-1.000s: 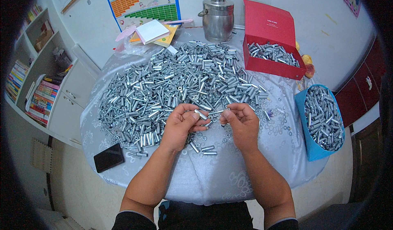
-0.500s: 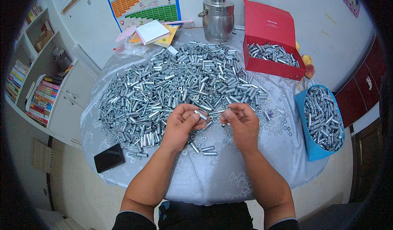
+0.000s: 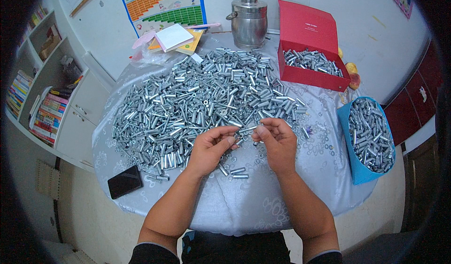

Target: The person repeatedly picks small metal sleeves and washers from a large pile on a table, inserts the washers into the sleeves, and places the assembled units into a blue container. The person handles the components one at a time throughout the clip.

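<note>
A large heap of silvery metal sleeves and bolts (image 3: pixel 188 99) covers the middle of the table. At its near edge, my left hand (image 3: pixel 209 149) is closed, thumb and index finger pinched together; what lies between them is mostly hidden. Just to its right, my right hand (image 3: pixel 278 146) pinches a thin metal bolt (image 3: pixel 248 129), which points left toward the other hand. The fingertips of both hands are a short way apart. Below the hands lie a few loose sleeves (image 3: pixel 239 176) and small washers.
A red box (image 3: pixel 314 79) with its lid up and a blue bin (image 3: pixel 347 141), both holding metal parts, stand on the right. A metal canister (image 3: pixel 250 26) and notebooks (image 3: pixel 174 37) are at the back. A black phone (image 3: pixel 125 182) lies front left.
My left hand has shifted slightly, and the metal sleeve that stuck out of its fingertips no longer shows plainly. My right hand stays almost in place with the bolt.
</note>
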Motion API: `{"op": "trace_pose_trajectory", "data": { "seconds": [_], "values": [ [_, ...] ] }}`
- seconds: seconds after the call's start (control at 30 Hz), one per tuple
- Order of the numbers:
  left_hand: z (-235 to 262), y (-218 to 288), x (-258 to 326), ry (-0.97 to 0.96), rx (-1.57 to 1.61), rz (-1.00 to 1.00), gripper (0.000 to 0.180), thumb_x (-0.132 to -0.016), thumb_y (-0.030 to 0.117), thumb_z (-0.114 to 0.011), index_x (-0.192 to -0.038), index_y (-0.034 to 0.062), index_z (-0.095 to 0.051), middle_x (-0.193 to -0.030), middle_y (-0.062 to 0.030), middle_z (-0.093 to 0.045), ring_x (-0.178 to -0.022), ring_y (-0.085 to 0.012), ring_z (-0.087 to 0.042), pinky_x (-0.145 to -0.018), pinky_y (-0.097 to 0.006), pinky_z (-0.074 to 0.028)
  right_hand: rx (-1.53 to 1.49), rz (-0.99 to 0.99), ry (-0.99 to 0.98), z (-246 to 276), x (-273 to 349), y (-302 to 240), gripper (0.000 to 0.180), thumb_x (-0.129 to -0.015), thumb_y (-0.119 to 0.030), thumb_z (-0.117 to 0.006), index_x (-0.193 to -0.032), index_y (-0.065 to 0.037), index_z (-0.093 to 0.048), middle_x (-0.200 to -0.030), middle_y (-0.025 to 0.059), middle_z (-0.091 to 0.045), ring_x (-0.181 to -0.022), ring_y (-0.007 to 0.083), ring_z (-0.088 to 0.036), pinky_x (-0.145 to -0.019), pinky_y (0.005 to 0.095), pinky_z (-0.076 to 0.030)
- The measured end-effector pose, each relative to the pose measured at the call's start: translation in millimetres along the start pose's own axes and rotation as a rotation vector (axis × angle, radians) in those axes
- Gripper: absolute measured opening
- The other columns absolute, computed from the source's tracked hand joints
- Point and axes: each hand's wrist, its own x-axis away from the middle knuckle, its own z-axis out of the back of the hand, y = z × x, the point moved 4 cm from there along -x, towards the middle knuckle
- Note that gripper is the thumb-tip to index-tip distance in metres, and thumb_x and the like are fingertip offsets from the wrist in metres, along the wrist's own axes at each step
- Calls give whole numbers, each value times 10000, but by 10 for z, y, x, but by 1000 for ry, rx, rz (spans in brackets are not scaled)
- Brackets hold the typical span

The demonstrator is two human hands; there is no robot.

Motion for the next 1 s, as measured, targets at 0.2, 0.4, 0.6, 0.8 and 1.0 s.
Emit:
{"op": "trace_pose_trajectory", "data": {
  "seconds": [0.2, 0.4, 0.6, 0.8, 1.0],
  "values": [
    [11, 34, 2, 90, 150, 40, 281, -902, 23, -576, -1177, -33, -578, -946, -95, -653, -905, -209, -665, -815, -315, -556, 22, -15, 3, -12, 5, -23, 145, -898, -20, -599, -1035, 22, -580, -852, 95, -653, -765, 140, -647, -688, 260, -533],
    [93, 14, -33, 185, 399, 90, 194, -899, 26, -595, -1082, -39, -588, -966, -131, -654, -923, -239, -677, -793, -300, -579, 34, -37, -6, -27, 19, -34, 129, -893, -23, -603, -1011, 22, -575, -850, 100, -654, -754, 143, -648, -675, 263, -537],
    [139, -15, -35, 210, 397, 100, 148, -882, 50, -617, -1020, -3, -604, -952, -128, -669, -874, -228, -686, -762, -330, -597, 34, -19, -9, -35, 14, -31, 127, -886, -5, -603, -1006, 15, -566, -838, 109, -661, -738, 158, -653, -673, 287, -546],
    [111, -6, -36, 189, 389, 92, 149, -871, 43, -631, -1011, -4, -607, -936, -134, -679, -852, -221, -691, -732, -307, -602, 4, 3, 8, -27, 15, -42, 122, -890, -5, -598, -1005, 15, -565, -824, 108, -662, -728, 155, -651, -666, 286, -543],
    [92, 5, -32, 217, 378, 109, 144, -868, 42, -637, -1003, 0, -609, -922, -125, -679, -830, -209, -695, -710, -293, -603, -7, 17, -2, -20, 13, -33, 124, -891, -14, -609, -1004, 12, -564, -827, 111, -665, -729, 157, -654, -665, 285, -545]
  ]
}}
